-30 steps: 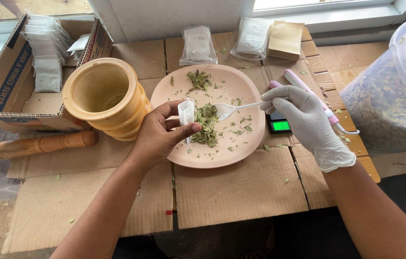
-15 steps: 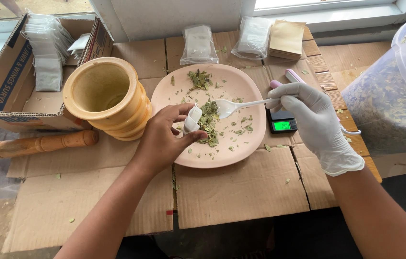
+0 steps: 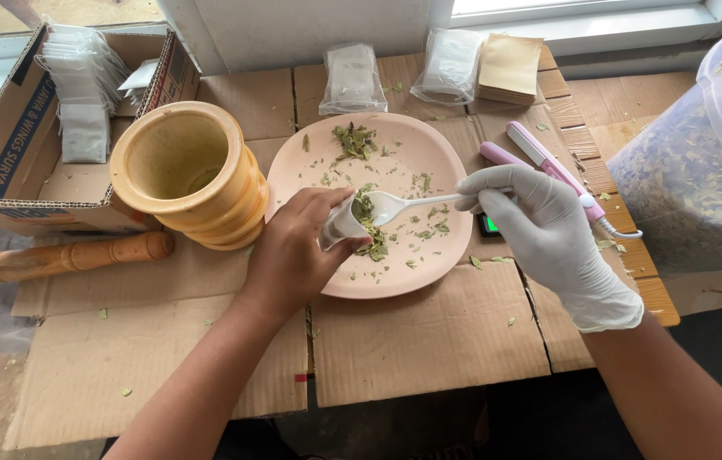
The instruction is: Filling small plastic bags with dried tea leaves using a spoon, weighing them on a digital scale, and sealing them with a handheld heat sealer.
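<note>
The left hand (image 3: 293, 255), bare, pinches a small white bag (image 3: 342, 226) between thumb and fingers, its open mouth turned toward three o'clock over the plate (image 3: 429, 162). The right hand (image 3: 540, 230), in a white glove, has its fingers pressed together around the handle of a white plastic spoon (image 3: 395, 204). The spoon's long axis runs nearly level from three o'clock to nine o'clock, with the bowl at the nine o'clock end, right at the bag's mouth and touching or nearly touching it. Both sit over the middle of the pink plate, just above a small heap of dried leaves (image 3: 371, 240).

More leaves lie scattered across the plate, with a clump toward twelve o'clock. At nine o'clock from the plate stands a yellow wooden mortar (image 3: 186, 175), touching or just beside the rim, and a wooden pestle (image 3: 75, 255) lies beyond it. A cardboard box (image 3: 3, 145) of white bags is at ten o'clock. At three o'clock, mostly hidden behind the gloved hand, sits a small scale (image 3: 489, 225) with a green display, and a pink and white tool (image 3: 548, 162) lies beside it. A clear tub (image 3: 702, 179) of leaves stands farther out at three o'clock. Packets (image 3: 352, 77) lie at twelve o'clock.
</note>
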